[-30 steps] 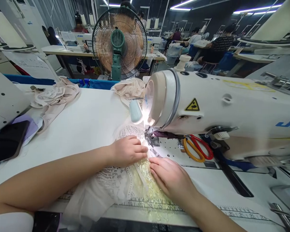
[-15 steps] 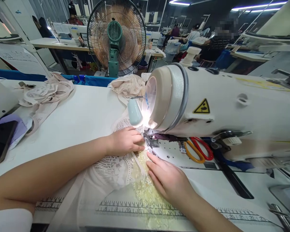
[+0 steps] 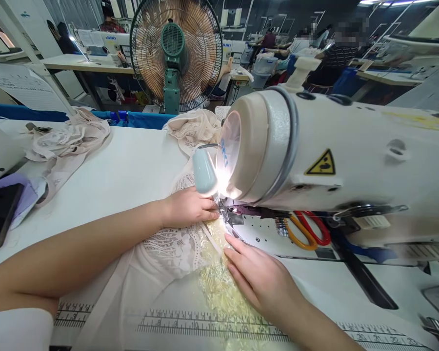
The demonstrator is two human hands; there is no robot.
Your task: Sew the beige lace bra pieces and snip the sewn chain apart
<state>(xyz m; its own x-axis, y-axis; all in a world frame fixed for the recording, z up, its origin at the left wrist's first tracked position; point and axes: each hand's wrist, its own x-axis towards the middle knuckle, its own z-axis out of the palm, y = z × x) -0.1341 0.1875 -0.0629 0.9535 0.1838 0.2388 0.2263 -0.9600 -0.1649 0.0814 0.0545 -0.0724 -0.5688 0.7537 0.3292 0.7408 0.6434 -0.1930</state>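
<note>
Pale lace fabric [image 3: 183, 248] lies under the needle area of a white sewing machine [image 3: 351, 146], with a yellow lace strip [image 3: 223, 287] and a narrow pale band along it. My left hand [image 3: 188, 207] rests on the lace left of the presser foot [image 3: 224, 212], fingers stretched toward it. Flat on the yellow lace, just in front of the foot, lies my right hand [image 3: 258, 273] with its fingers extended. A lit lamp with a light-blue shade [image 3: 204, 171] hangs above my left hand. The needle tip is hidden by glare and fingers.
Scissors with orange and red handles [image 3: 303, 231] lie under the machine arm. Printed rulers [image 3: 190, 321] run along the table's front edge. At left are a phone [image 3: 0, 214] and bunched beige fabric [image 3: 73, 141]. A large fan [image 3: 175, 53] stands behind; people sit farther back.
The view has shifted slightly, so the machine and scissors appear farther right. Both hands stay on the fabric near the presser foot, with only slight movement.
</note>
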